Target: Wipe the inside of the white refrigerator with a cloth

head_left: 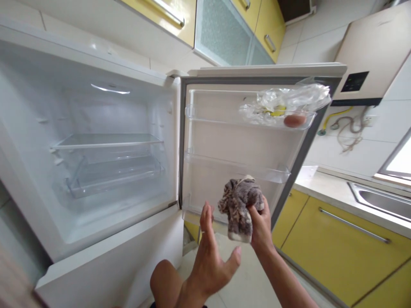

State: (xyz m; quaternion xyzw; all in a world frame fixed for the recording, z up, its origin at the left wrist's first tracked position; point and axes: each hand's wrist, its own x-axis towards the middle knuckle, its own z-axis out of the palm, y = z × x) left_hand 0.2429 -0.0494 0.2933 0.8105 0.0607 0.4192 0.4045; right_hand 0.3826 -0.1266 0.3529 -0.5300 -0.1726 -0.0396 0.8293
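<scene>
Gripping 1 bunched brown-and-cream cloth point(240, 201) in the right hand point(261, 222), fingers and thumb closed on its right side. Holding the left hand point(212, 256) open just beside it, thumb spread, apart from the cloth. In all, 2 bare hands and 1 cloth, in front of the lower part of 1 open fridge door point(231, 143). On that door, 3 clear racks point(221, 164). In the top rack, 1 brown egg point(294, 120) beside 1 crumpled plastic bag point(295, 99), with something yellow showing through; cannot tell what. To the left, inside 1 white fridge point(112, 220), 1 glass shelf point(109, 140) above 1 clear tray point(115, 183), and 1 bright light point(110, 89) at the top.

To the right, 1 pale surface point(332, 184) with 1 steel sink point(385, 203) set in, over yellow cupboards point(340, 256) with 1 long handle point(353, 225). On the white tiled wall, 1 water heater point(372, 51), with 1 yellow hose point(335, 114) below. Overhead, yellow wall cupboards point(269, 25) with 3 handles in view. At the bottom, 1 bare knee point(165, 278) above the pale floor point(242, 278).
</scene>
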